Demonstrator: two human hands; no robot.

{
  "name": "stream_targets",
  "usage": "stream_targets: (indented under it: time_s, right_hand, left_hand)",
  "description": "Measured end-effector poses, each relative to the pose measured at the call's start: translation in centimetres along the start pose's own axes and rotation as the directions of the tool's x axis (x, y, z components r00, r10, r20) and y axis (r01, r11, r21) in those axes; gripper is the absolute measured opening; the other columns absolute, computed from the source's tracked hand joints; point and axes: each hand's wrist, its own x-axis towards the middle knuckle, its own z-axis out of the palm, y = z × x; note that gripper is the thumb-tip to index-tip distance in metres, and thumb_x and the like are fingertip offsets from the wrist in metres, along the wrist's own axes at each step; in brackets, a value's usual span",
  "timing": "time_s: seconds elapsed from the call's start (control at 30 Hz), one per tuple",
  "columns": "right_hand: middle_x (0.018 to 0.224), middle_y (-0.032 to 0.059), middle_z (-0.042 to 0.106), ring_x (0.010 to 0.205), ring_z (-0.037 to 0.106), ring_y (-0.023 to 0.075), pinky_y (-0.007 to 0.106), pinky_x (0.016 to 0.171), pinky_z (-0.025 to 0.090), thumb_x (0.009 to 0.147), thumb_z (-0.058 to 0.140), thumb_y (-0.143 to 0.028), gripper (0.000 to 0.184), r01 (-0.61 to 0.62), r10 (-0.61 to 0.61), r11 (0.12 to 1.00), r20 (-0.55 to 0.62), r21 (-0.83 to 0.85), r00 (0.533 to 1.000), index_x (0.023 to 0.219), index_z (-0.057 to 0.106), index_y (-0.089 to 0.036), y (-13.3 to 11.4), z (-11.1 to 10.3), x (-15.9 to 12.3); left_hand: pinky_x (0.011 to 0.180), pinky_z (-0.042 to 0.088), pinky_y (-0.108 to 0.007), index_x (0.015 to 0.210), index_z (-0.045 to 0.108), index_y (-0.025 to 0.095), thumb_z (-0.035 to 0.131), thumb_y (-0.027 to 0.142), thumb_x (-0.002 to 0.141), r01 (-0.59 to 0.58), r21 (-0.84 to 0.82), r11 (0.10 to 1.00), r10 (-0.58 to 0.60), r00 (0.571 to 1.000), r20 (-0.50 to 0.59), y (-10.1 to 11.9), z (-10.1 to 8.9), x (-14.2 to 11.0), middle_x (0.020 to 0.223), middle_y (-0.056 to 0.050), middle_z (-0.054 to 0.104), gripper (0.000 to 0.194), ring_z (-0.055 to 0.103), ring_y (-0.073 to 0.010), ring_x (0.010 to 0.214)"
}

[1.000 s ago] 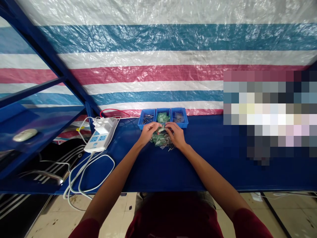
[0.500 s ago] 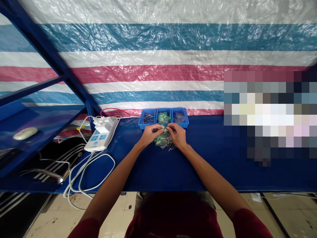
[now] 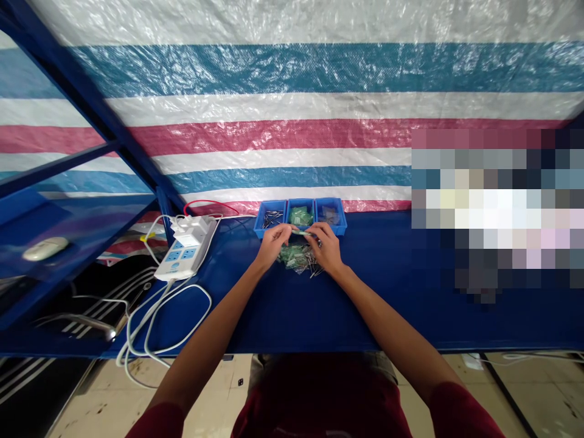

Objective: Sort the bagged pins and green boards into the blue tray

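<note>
My left hand (image 3: 274, 246) and my right hand (image 3: 326, 248) pinch opposite ends of a small green plastic packet (image 3: 300, 232), now seen nearly edge-on. Under them on the blue table lies a heap of green clear-plastic packets (image 3: 295, 257). Thin metal pieces (image 3: 314, 267), too small to name, lie at the heap's right side, partly hidden by my right hand. Just beyond my fingers stand three joined blue bins. The left bin (image 3: 261, 232) holds thin metal pieces, the middle bin (image 3: 301, 202) green packets, and the right bin (image 3: 341, 229) greyish clear packets.
To the left, a white power strip (image 3: 176, 264) with plugged-in adapters and looped white cable (image 3: 207, 298) lies on the table (image 3: 292, 322). A blue frame post (image 3: 91, 109) slants nearby. Striped plastic sheeting (image 3: 274, 134) hangs behind. A blurred-out patch covers the right side.
The packet between my hands has risen slightly off the heap and turned nearly edge-on. My hands have shifted a little toward the bins, and the camera view has moved slightly.
</note>
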Motion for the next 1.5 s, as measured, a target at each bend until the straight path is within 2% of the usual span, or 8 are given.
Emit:
stream_targets:
  time_s: [0.13,0.27,0.5,0.73,1.0,1.13,1.27,1.5]
  right_hand:
    - [0.078,0.0036,0.065,0.069,0.062,0.0165,0.029,0.069,0.053,0.091,0.053,-0.038,0.022,-0.088,0.091,0.995,-0.052,0.045,0.995,0.095,0.063,-0.020,0.12,0.15,-0.03]
    - [0.068,-0.0012,0.063,0.059,0.061,0.0151,0.028,0.064,0.053,0.090,0.053,-0.038,0.023,-0.160,0.163,0.985,-0.029,0.064,0.986,0.105,0.059,-0.021,-0.03,0.14,-0.18]
    - [0.107,0.0083,0.065,0.086,0.065,0.0171,0.031,0.077,0.055,0.095,0.036,-0.024,0.032,-0.024,0.023,0.998,0.025,0.059,0.999,0.113,0.062,-0.023,-0.76,-0.58,0.13]
    - [0.112,0.0111,0.057,0.085,0.061,0.0165,0.029,0.068,0.055,0.094,0.045,-0.030,0.022,-0.028,0.028,0.998,0.000,0.061,1.000,0.100,0.065,-0.022,-0.25,-0.45,0.24]
    - [0.080,0.0060,0.066,0.071,0.063,0.0165,0.029,0.068,0.054,0.093,0.045,-0.040,0.028,-0.085,0.086,0.996,-0.035,0.030,0.996,0.085,0.063,-0.019,-0.18,-0.05,0.03]
    - [0.073,0.0025,0.066,0.062,0.063,0.0153,0.029,0.065,0.053,0.091,0.049,-0.041,0.025,-0.129,0.132,0.990,-0.045,0.059,0.990,0.091,0.063,-0.020,-0.25,-0.02,-0.10]
    - [0.077,0.0016,0.066,0.060,0.062,0.0138,0.028,0.063,0.053,0.095,0.043,-0.034,0.027,-0.123,0.126,0.987,-0.022,0.108,0.992,0.111,0.060,-0.021,-0.51,-0.27,-0.03]
    - [0.111,0.0101,0.057,0.082,0.061,0.0149,0.027,0.069,0.054,0.094,0.045,-0.032,0.025,-0.038,0.038,0.998,-0.005,0.058,0.999,0.105,0.066,-0.022,-0.59,-0.44,0.20]
  left_hand:
    - [0.064,0.047,-0.025,0.080,0.066,0.016,0.072,0.049,0.072,-0.056,0.092,0.994,0.057,0.998,-0.006,-0.31,-0.12,0.15,0.082,-0.004,0.062,0.035,0.058,-0.0147,0.072]
    - [0.061,0.049,-0.026,0.085,0.055,0.018,0.072,0.047,0.073,0.046,-0.036,0.998,-0.044,0.998,0.053,-0.36,0.04,0.07,0.066,0.002,0.059,0.036,0.058,-0.0130,0.059]
    - [0.053,0.046,-0.022,0.090,0.046,0.020,0.074,0.043,0.072,0.072,-0.184,0.980,-0.065,0.997,0.042,0.18,-0.06,0.04,0.063,0.006,0.059,0.041,0.055,-0.0085,0.048]
    - [0.055,0.047,-0.023,0.095,0.052,0.020,0.070,0.045,0.076,0.086,-0.137,0.987,-0.083,0.996,0.031,0.34,0.02,-0.05,0.055,0.008,0.050,0.036,0.054,-0.0099,0.048]
    - [0.070,0.052,-0.029,0.074,0.066,0.015,0.053,0.062,0.083,-0.065,-0.008,0.998,0.065,0.998,0.020,-0.55,-0.07,0.27,0.106,-0.012,0.063,0.049,0.060,-0.0215,0.093]
    - [0.071,0.049,-0.028,0.087,0.064,0.016,0.072,0.047,0.073,-0.007,0.006,1.000,0.007,1.000,0.016,-0.53,-0.07,0.12,0.085,-0.005,0.065,0.035,0.062,-0.0178,0.080]
    - [0.061,0.046,-0.023,0.105,0.053,0.020,0.075,0.041,0.071,0.067,-0.117,0.991,-0.071,0.997,-0.030,-0.04,0.03,-0.03,0.061,0.005,0.058,0.045,0.057,-0.0117,0.058]
    - [0.063,0.049,-0.026,0.081,0.062,0.016,0.071,0.048,0.074,0.080,-0.141,0.987,-0.081,0.997,0.000,-0.23,0.16,0.04,0.071,-0.001,0.061,0.034,0.057,-0.0130,0.063]
